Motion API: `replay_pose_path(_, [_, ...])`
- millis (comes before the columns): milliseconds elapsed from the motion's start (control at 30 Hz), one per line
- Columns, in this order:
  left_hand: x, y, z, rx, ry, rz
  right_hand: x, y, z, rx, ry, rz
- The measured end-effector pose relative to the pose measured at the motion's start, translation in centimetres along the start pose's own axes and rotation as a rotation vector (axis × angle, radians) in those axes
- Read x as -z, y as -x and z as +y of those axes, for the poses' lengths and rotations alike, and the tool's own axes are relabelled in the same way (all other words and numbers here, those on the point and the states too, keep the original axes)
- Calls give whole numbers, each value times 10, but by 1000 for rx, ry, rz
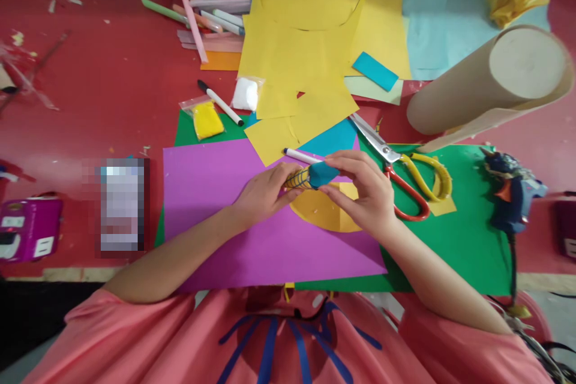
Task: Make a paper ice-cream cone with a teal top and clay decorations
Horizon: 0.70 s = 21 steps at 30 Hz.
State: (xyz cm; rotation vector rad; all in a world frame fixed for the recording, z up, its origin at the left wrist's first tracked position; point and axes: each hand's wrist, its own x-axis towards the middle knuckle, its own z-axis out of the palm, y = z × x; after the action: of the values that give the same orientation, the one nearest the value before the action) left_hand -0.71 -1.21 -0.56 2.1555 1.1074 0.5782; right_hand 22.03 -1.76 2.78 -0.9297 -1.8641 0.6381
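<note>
My left hand (263, 197) pinches a small rolled-looking yellow paper piece with dark grid lines (297, 179). My right hand (371, 195) grips a blue paper piece (324, 174) between thumb and fingers. The two pieces meet between my hands; whether they are joined I cannot tell. Under them lies a round-edged golden paper piece (317, 211) on a purple sheet (211, 240). A white marker with a dark tip (297, 155) lies just beyond my fingers. Right of my right hand are scissors with yellow and red handles (390, 157).
A glue gun (513, 198) rests at the right on a green sheet (472, 246). Beyond stand a large paper roll (468, 90) and yellow sheets (306, 54). Yellow clay (207, 120), a black-capped marker (222, 105) and a blurred-out phone-like object (120, 207) lie left.
</note>
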Motion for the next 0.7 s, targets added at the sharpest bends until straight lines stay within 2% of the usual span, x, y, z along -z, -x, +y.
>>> replay_pose_path(100, [1,-2,2,-17,64,13,-3,1,1,-49,-87,-17])
replay_pose_path(200, [2,-5,7,-18,148,-35,-8,0,-1,3,-105,-3])
replay_pose_path(333, [2,-6,14,103,245,-76,-13,-4,-8,69,-60,-5])
replay_pose_path(467, [0,-7,19,177,311,-88,-12,-8,-11,76,-21,-73])
replay_pose_path(700, [-5,-14,26,122,411,-108,3,-18,-3,138,-10,-216])
